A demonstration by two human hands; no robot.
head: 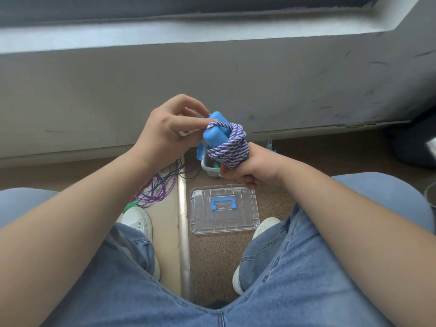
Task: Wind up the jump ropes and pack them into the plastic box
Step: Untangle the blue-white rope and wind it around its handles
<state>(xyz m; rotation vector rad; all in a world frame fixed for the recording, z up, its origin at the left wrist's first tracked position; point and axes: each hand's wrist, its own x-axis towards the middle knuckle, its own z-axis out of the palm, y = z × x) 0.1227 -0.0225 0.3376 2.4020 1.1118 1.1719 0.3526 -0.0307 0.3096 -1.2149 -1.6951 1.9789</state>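
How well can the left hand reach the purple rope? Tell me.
Likely not yet: the left hand pinches the end of the striped rope held in the right hand. Nothing covers the purple rope on the floor below.

Floor (212,256) bears clear lid (224,221), plastic box (208,168), tangled purple ropes (155,188)

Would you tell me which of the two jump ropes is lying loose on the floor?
The thin purple-and-green rope, tangled by the left shoe; the braided blue-handled rope is coiled, gripped by the right hand.
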